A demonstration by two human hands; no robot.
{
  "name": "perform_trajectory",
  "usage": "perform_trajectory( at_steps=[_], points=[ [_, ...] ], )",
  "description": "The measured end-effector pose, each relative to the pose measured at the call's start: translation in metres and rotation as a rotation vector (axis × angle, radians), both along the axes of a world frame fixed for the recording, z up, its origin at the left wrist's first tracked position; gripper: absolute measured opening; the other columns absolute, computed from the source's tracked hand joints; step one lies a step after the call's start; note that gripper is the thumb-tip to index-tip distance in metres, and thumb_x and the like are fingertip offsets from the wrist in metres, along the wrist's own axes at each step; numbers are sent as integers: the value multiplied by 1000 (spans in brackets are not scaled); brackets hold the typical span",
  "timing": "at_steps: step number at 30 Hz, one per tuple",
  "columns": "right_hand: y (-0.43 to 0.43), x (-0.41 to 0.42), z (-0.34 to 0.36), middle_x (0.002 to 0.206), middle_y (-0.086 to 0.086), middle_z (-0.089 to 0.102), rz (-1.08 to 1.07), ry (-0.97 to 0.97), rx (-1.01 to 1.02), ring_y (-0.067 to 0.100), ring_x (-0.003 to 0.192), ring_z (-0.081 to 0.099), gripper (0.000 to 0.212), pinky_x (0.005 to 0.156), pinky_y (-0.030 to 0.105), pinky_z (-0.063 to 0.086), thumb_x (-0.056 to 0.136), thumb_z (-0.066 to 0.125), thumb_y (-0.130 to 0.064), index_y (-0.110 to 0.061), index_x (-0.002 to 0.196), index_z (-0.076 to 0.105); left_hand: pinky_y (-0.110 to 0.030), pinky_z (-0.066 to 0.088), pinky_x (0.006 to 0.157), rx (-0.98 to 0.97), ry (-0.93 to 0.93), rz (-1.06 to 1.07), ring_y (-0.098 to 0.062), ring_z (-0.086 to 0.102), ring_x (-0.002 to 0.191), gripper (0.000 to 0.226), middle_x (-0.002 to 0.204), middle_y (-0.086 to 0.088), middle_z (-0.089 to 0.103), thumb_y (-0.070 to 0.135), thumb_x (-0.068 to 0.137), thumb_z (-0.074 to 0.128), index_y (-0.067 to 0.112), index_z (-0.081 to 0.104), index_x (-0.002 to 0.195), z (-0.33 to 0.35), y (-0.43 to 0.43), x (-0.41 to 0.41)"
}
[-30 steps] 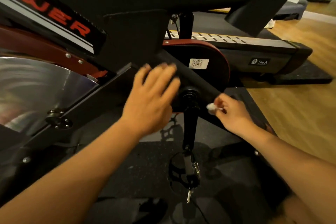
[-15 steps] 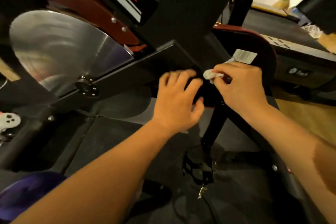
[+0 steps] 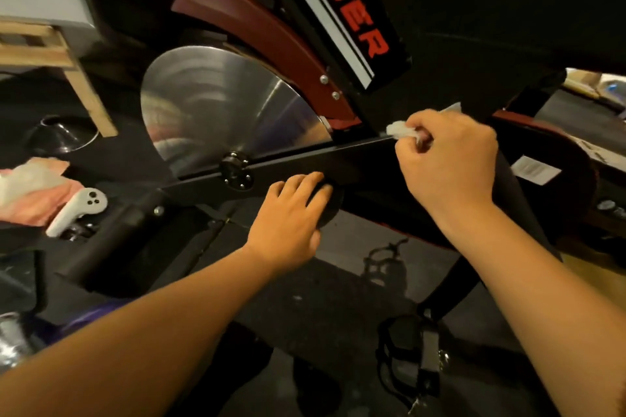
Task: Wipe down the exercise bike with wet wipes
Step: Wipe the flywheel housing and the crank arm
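Exercise bike [image 3: 338, 10]: black frame, red lettering.
Right hand [image 3: 447, 162]: fingers curled, pinching a bunched white wet wipe [image 3: 401, 129] at the fingertips. The wipe touches the top edge of the black frame bar [image 3: 355, 159].
Left hand [image 3: 291, 217]: fingers nearly straight, holding nothing, laid flat on the bar's lower edge.
Steel flywheel [image 3: 220, 105]: beyond both sets of fingers.
Pedal [image 3: 416, 359]: below the right wrist.
White controller [image 3: 78, 210]: on the floor, well left of the left fingers.

flywheel [image 3: 216, 105]: brushed shiny metal | frame bar [image 3: 321, 159]: matt black | wipe [image 3: 401, 129]: white cloth
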State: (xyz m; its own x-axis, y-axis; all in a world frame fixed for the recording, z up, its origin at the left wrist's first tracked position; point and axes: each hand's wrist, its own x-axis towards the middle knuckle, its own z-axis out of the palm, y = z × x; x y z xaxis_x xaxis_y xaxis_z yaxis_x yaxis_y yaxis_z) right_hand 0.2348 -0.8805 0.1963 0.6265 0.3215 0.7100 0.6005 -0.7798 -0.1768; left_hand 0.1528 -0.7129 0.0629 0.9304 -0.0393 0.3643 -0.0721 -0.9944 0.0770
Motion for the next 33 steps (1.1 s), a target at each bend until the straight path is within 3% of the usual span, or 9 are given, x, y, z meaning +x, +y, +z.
perform_trajectory(
  at_steps=[2, 4, 9, 13, 16, 20, 25, 30, 33],
  points=[
    [12, -4, -2, 90, 11, 65, 11, -27, -140, 28, 78, 62, 13, 68, 29, 40, 83, 61, -13, -9, 89, 72, -45, 46, 98, -237, -151, -5, -32, 50, 121, 64, 137, -13, 48, 23, 76, 64, 8, 48, 136, 16, -10, 7],
    [22, -5, -9, 95, 9, 60, 28, -90, -302, 28, 87, 58, 11, 72, 35, 41, 84, 62, -13, -9, 84, 73, -38, 40, 107, -438, -278, -61, -29, 47, 122, 64, 136, -14, 48, 15, 76, 66, 4, 45, 136, 35, -21, 16],
    [-6, -1, -14, 116, 9, 58, 79, -310, -436, 32, 109, 51, 21, 87, 44, 34, 92, 52, -19, -12, 90, 72, -27, 28, 115, -623, -501, -233, -27, 39, 129, 67, 138, -21, 44, 1, 73, 65, -7, 42, 136, 68, -51, 24],
    [-10, -1, -31, 124, 19, 61, 124, -339, -609, 37, 123, 50, 33, 112, 53, 29, 94, 46, -18, -3, 115, 66, -34, 25, 120, -612, -394, -362, -32, 28, 143, 75, 151, -25, 32, -4, 74, 60, -9, 32, 144, 70, -52, 27],
    [15, -2, -44, 112, 29, 66, 109, -293, -853, 41, 114, 58, 38, 112, 52, 34, 79, 67, -16, 8, 109, 67, -28, 23, 119, -473, -183, -309, -22, 18, 149, 84, 160, -13, 22, 7, 80, 64, 4, 23, 153, 55, -26, 27],
    [75, -11, -55, 118, 15, 66, 117, -174, -1041, 33, 121, 53, 37, 116, 43, 26, 91, 56, -22, -4, 122, 64, -35, 38, 111, -479, -127, -127, -21, 36, 141, 80, 157, -6, 33, 16, 84, 63, 14, 25, 154, 27, 22, 23],
    [57, -4, -50, 105, 11, 70, 197, -214, -895, 28, 112, 55, 32, 110, 42, 29, 90, 49, -19, -6, 114, 67, -28, 37, 107, -580, -262, -135, -20, 48, 126, 67, 137, -9, 56, 8, 78, 65, 6, 45, 142, 43, -1, 23],
    [-16, 10, -29, 98, 18, 66, 172, -325, -524, 32, 105, 55, 38, 107, 45, 25, 92, 32, -14, 5, 117, 54, -30, 29, 114, -711, -439, -286, -28, 45, 132, 62, 139, -20, 53, 0, 76, 62, -5, 49, 137, 76, -68, 34],
    [-41, 4, -33, 92, 20, 64, 170, -379, -436, 35, 94, 53, 20, 86, 48, 37, 96, 44, -4, 5, 101, 61, -37, 39, 106, -652, -505, -413, -32, 50, 123, 59, 133, -22, 55, -1, 75, 60, -7, 51, 134, 70, -80, 36]
  ],
)
